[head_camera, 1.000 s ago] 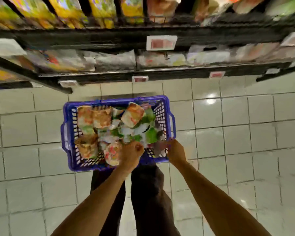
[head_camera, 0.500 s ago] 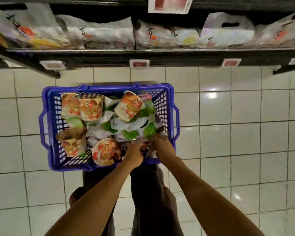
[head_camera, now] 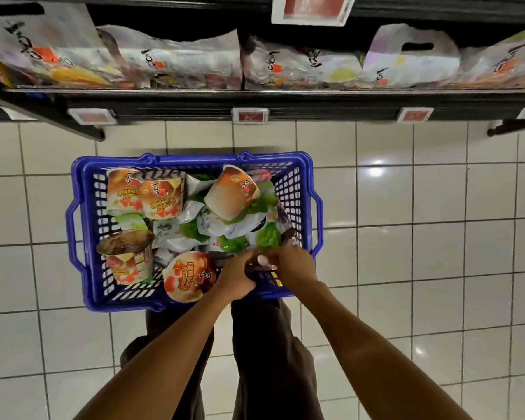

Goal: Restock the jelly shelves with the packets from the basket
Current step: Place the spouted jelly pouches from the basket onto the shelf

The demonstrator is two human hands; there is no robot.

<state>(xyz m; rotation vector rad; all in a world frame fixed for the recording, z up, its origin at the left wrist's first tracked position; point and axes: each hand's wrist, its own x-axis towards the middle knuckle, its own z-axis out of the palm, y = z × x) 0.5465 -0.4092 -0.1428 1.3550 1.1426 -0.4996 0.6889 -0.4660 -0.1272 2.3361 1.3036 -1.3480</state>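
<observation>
L hand [head_camera: 235, 278]: fingers curled, gripping the near end of a dark pouch [head_camera: 263, 264]; back of hand faces up, wrist over the basket's near rim.
R hand [head_camera: 288, 262]: fingers curled over the same pouch from the right side; touches the L hand.
Change: 1 s ago the hands are apart, R at the basket's right rim; now both meet at the near-right corner. Vs 0.5 s ago, hands barely differ.
Arm pose: both forearms bare, reaching fwd & down, converging in a V.
Dark pouch: pale cap shows betw. the hands; rest hidden, type unclear.
Basket [head_camera: 194, 159]: blue, on the floor below the shelf, directly in front of the person.
Pouches [head_camera: 225, 230]: green-and-white, heaped in the centre & right of the basket, just beyond the hands.
Cups [head_camera: 161, 199]: orange-labelled, five in all, lying tilted along the left, far & near sides.
Jelly shelf [head_camera: 285, 98]: black, beyond the basket; white bags [head_camera: 176, 62] lie in a row on it.
Price tags [head_camera: 250, 116]: clipped to the shelf edge.
Floor [head_camera: 437, 237]: pale glossy tiles.
</observation>
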